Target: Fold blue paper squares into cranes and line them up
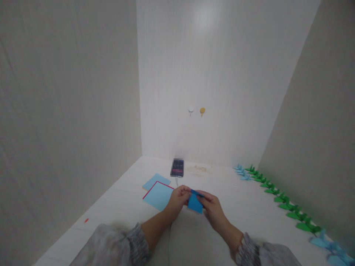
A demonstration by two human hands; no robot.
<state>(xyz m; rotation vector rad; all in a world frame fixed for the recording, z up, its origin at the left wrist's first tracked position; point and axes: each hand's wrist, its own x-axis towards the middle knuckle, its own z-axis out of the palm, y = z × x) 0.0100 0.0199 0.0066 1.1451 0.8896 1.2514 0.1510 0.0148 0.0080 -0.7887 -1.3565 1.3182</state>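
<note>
A small folded piece of blue paper (195, 204) is held up between my two hands, just above the table. My left hand (181, 196) pinches its upper left corner. On the other side my right hand (210, 204) grips the upper right edge, fingers behind and thumb in front. A darker blue folded strip shows along the paper's top. Left of my hands lies a light blue square sheet (158, 195) with red along its two far edges. Behind it another light blue sheet (156, 180) is partly covered.
A phone (177, 167), its screen blurred, lies at the back with a cable running toward me. Green folded-paper figures (283, 199) and light blue ones (242, 172) line the right wall. Two hooks (202, 110) hang on the back wall. A red scrap (86, 220) lies at left.
</note>
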